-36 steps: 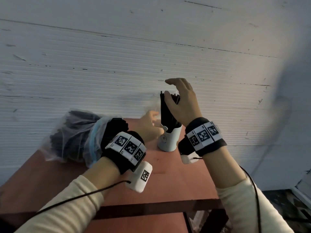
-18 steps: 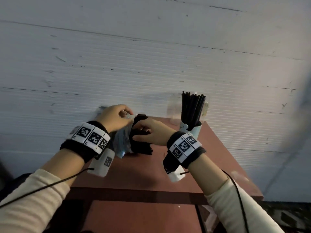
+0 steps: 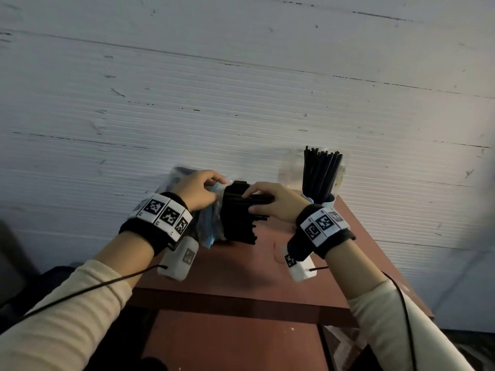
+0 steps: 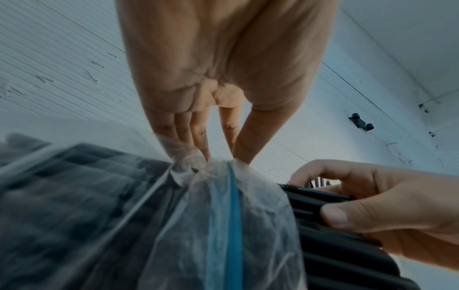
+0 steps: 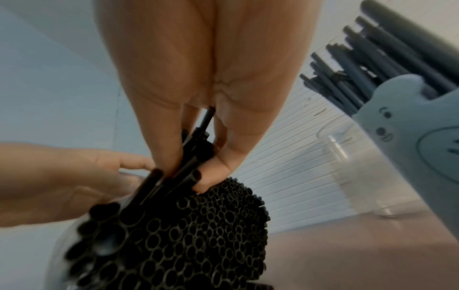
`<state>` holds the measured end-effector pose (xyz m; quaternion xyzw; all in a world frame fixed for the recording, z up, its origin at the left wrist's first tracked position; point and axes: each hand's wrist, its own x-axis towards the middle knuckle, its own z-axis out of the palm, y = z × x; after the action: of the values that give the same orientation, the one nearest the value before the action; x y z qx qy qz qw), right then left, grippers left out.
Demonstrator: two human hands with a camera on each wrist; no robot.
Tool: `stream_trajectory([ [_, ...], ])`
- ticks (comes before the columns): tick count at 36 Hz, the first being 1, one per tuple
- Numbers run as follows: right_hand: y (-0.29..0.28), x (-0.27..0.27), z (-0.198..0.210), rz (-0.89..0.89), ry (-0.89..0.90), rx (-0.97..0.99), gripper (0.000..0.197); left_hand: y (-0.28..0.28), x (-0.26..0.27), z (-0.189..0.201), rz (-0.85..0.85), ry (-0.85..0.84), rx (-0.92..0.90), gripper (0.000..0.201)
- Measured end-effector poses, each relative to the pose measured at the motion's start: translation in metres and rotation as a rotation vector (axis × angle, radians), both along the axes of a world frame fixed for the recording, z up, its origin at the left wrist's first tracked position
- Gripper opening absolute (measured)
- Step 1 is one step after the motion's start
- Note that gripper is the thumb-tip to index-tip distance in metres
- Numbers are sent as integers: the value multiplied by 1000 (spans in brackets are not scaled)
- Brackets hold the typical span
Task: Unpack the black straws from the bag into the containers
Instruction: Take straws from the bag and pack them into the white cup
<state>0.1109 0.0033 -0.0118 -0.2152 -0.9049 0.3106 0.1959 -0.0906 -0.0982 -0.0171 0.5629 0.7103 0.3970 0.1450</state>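
where the clear plastic bag (image 3: 206, 228) lies on its side at the left of the reddish tabletop (image 3: 241, 266), the left hand (image 3: 197, 192) pinches the gathered film at its mouth, thumb and fingers (image 4: 198, 135) closed narrow on the plastic beside a blue strip (image 4: 233, 215) that runs down the bag. a thick bundle of black straws (image 3: 238, 218) sticks out of that open mouth toward the right, its round hollow ends packed tight together in the right wrist view. the right hand (image 3: 278, 204) reaches in from the right and grips a small bunch of straws at the top of the bundle, with the thumb below and the fingers (image 3: 253, 190) curled over them. farther right, near the back edge of the tabletop by the white ribbed wall (image 3: 241, 103), a pale blue container (image 5: 410, 149) with a small bear face stands upright, already holding a sheaf of black straws (image 3: 320, 172) that lean slightly. just beside it, on its left, stands a clear container (image 3: 290, 170); what it holds cannot be told.
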Motion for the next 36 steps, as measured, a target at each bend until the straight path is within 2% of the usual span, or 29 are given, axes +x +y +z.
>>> stream_trajectory([
  [6,-2,1,-7,-3,8,-122,30,0,1,-1,20,-5,-2,32],
  [12,7,1,-12,-127,143,-75,23,-1,3,-1,26,6,-11,32],
  [17,4,1,-13,-79,220,-126,23,0,5,2,54,37,-9,32],
  [25,5,9,-10,-127,266,-84,21,-2,10,3,68,69,-13,33],
  [30,12,16,-15,-104,195,-116,20,-1,10,2,66,66,-23,33],
  [31,11,17,-17,-86,178,-150,22,0,10,1,67,62,-26,33],
  [33,8,20,-18,-43,123,-222,41,1,10,0,68,58,-34,33],
  [35,8,24,-19,-9,36,-186,62,1,10,-2,70,57,-39,33],
  [36,9,25,-21,3,-2,-144,65,1,10,-3,72,57,-40,33],
])
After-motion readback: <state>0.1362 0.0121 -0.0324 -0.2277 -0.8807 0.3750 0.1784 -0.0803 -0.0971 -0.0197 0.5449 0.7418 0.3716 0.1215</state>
